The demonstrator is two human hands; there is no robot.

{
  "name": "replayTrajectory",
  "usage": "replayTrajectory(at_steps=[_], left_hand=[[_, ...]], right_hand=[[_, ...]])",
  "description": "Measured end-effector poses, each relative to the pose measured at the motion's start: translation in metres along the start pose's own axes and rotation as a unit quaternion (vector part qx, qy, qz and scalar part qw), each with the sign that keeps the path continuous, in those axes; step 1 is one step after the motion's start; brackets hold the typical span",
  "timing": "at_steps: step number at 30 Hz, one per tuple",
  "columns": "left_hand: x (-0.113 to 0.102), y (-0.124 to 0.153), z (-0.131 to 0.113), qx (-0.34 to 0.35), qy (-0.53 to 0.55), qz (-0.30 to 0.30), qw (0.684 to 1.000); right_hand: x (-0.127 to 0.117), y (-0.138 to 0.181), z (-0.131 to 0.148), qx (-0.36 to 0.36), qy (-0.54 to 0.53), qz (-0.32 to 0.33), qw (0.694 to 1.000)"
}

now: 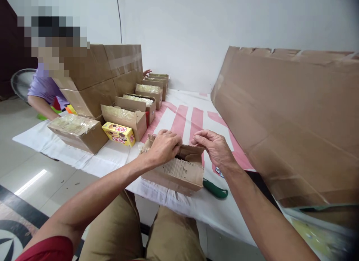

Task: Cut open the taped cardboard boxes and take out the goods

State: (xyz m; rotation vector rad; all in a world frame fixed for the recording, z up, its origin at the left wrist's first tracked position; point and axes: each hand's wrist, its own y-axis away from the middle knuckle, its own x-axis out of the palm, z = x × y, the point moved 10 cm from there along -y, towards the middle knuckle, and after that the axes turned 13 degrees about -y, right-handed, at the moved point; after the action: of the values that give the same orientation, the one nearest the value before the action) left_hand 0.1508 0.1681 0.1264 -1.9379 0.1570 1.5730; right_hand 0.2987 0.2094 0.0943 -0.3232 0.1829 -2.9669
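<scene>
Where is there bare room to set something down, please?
The widest patch is the striped cloth beyond the open carton, between the small cartons and the large carton. A smaller white patch lies between the yellow box and the left forearm. It is crowded along the small cartons and around the left hand, right hand and green handle.

Short dark-red sleeve (49,249), plain khaki trousers (110,229)
</scene>
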Motion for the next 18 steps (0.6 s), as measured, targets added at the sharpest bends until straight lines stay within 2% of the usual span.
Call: replayTrajectory(at_steps=[4,8,11,15,18], left_hand=[[0.001,0.018,-0.011,0.049,-0.024,-0.024,0.998],[-0.004,0.031,-0.021,0.085,-0.052,-0.039,0.994],[-0.008,0.033,-0.021,0.081,-0.062,-0.042,0.994],[-0.012,0.031,-0.015,0.057,-0.047,-0.032,0.997],[-0.012,0.03,-0.013,0.055,-0.026,-0.022,0.998]], right_hand=[[-0.019,-0.003,-0.015,0.028,-0.034,-0.048,0.998],[-0.047,-0.016,-0.018,-0.012,-0.062,-0.113,0.992],[-0.063,-0.016,-0.015,-0.033,-0.072,-0.133,0.988],[-0.089,0.008,0.002,-0.042,-0.061,-0.145,0.987],[-0.124,0.049,0.021,-0.06,-0.04,-0.184,0.98]])
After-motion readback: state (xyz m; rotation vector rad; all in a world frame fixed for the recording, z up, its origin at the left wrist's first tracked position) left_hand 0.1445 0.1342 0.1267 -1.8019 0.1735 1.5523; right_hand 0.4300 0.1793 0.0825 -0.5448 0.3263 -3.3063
